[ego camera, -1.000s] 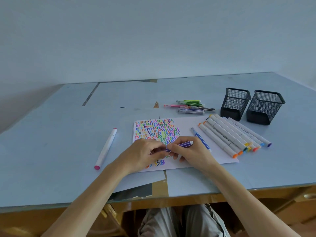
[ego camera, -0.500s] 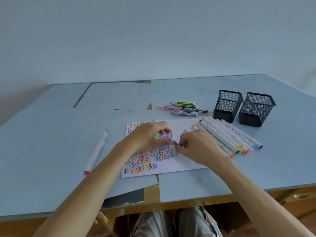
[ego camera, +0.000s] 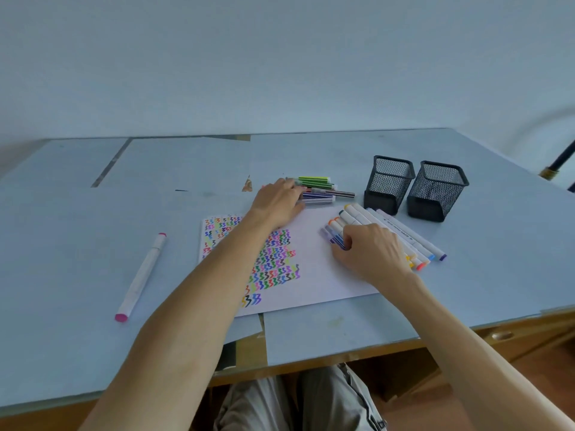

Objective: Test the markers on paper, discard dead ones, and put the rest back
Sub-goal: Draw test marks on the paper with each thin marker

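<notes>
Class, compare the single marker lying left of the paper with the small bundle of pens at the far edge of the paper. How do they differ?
The lone marker has a white barrel with pink ends; the thin pens have coloured barrels: green, purple, dark. The lone marker lies apart and runs near-to-far; the thin pens lie bunched, running left-right. Nothing touches the lone marker; the left hand rests on the thin pens. All lie flat on the table, outside the mesh cups.

Two mesh cups (ego camera: 415, 188) stand touching; bare table (ego camera: 497, 244) lies rightward.

Head camera looks forward-down, close over table (ego camera: 93, 244).
</notes>
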